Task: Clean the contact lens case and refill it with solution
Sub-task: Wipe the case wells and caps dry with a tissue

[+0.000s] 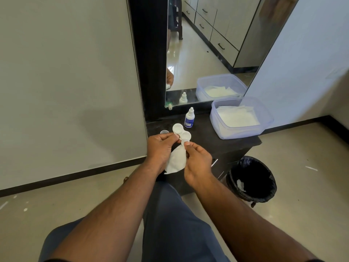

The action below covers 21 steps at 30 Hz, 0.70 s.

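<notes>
**Both hands working on the contact lens case above the dark counter**

The left hand (160, 148) is pinching the white contact lens case (181, 132) near its middle, holding it above the front edge of the dark counter (217, 140), and is also clasping a white tissue (176, 160) that is hanging below its palm. The right hand (198, 163) is pinching a small white cap (186, 143) between thumb and forefinger, touching the case's nearer well. A solution bottle (189, 119) is standing upright just behind the case. A loose cap (164, 132) is lying on the counter to the left. A plastic tub of tissues (239, 118) is sitting at the right, with a lined bin (252, 179) on the floor below.
</notes>
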Motion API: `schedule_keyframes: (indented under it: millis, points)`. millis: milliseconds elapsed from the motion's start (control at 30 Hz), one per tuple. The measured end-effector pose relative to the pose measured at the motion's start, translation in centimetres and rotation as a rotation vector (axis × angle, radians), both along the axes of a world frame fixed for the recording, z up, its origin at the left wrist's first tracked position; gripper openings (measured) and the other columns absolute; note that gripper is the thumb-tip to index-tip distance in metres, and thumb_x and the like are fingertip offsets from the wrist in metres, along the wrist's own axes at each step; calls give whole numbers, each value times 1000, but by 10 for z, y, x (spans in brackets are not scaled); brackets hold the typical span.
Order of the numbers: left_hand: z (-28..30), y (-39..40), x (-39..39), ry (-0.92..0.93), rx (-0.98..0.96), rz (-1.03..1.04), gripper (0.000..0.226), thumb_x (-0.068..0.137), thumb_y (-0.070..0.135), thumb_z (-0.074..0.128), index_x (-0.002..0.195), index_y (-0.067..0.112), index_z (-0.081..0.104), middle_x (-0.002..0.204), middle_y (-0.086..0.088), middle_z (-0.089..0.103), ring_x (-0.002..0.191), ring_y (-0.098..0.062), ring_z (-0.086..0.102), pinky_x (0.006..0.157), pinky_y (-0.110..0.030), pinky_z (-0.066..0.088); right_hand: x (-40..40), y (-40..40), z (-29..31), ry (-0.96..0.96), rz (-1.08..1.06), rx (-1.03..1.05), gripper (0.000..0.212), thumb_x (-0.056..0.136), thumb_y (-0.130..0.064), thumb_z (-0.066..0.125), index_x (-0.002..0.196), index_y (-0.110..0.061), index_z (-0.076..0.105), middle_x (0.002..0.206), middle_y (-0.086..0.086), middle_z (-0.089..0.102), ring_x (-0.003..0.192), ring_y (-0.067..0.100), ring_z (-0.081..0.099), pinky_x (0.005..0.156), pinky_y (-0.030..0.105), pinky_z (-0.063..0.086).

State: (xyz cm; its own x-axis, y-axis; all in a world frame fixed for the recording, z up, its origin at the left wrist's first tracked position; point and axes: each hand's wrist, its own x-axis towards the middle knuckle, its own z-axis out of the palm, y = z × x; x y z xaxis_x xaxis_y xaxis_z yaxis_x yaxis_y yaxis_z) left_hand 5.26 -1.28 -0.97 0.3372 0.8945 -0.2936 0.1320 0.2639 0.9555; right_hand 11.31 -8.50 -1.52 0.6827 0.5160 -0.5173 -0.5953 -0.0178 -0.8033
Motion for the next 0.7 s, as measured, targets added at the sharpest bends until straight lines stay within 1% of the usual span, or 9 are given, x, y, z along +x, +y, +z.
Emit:
schedule_keyframes:
  millis: [100,167,267,333,400,533,567,633,700]
  points:
    - [-1,-2,1,10,23,-13,16,84,17,70,69,22,74,70,11,72,64,-1,66,55,-16,46,10,0,5,-19,-76,41,10,90,-9,59,83,-9,66,84,10,70,76,21,68,66,33,56]
    - [-1,-2,1,13,27,-14,18,84,17,70,68,22,73,69,13,72,67,-1,67,60,-19,47,16,2,8,-68,-80,22,9,90,-10,60,83,-10,66,86,9,71,78,22,69,70,35,57]
    - [0,-1,1,11,16,-15,21,85,16,68,66,21,73,64,15,71,62,3,66,58,-18,45,15,3,4,-117,-19,-32,8,89,-14,62,84,-12,69,92,12,72,87,26,69,78,41,57]
    - [0,0,0,25,16,-17,21,86,18,67,66,21,72,68,14,71,65,-2,66,58,-20,43,11,0,0,-128,27,-58,9,89,-15,62,87,-12,70,92,11,72,91,28,69,82,43,57]
    - [0,0,0,42,15,-15,21,86,20,67,66,22,72,72,12,71,72,-6,65,59,-22,43,10,-2,0,-148,46,-57,10,89,-15,61,88,-11,70,91,10,72,91,28,69,83,44,57]
    - [-3,1,2,39,18,-25,18,85,19,69,68,19,75,76,4,75,81,-14,69,69,-28,51,19,1,5,-127,-19,1,9,90,-12,61,84,-10,68,87,10,71,86,27,69,82,43,57]
    - [-3,2,1,34,11,-19,18,85,19,68,69,17,76,76,3,74,80,-14,69,68,-28,51,19,1,5,-122,-12,7,9,90,-11,61,84,-9,68,87,11,71,87,28,68,83,44,56]
    - [-3,3,0,33,-9,-7,16,85,19,68,70,16,75,75,3,74,76,-13,68,63,-26,48,14,0,3,-144,72,-19,9,89,-11,62,86,-7,69,88,12,71,86,28,67,83,43,56]
    - [-4,4,0,7,-30,-8,12,83,18,70,74,15,76,75,0,74,75,-15,68,61,-27,49,6,-4,-1,-151,217,-28,10,88,-11,64,86,-3,70,87,13,71,83,25,67,82,42,56]
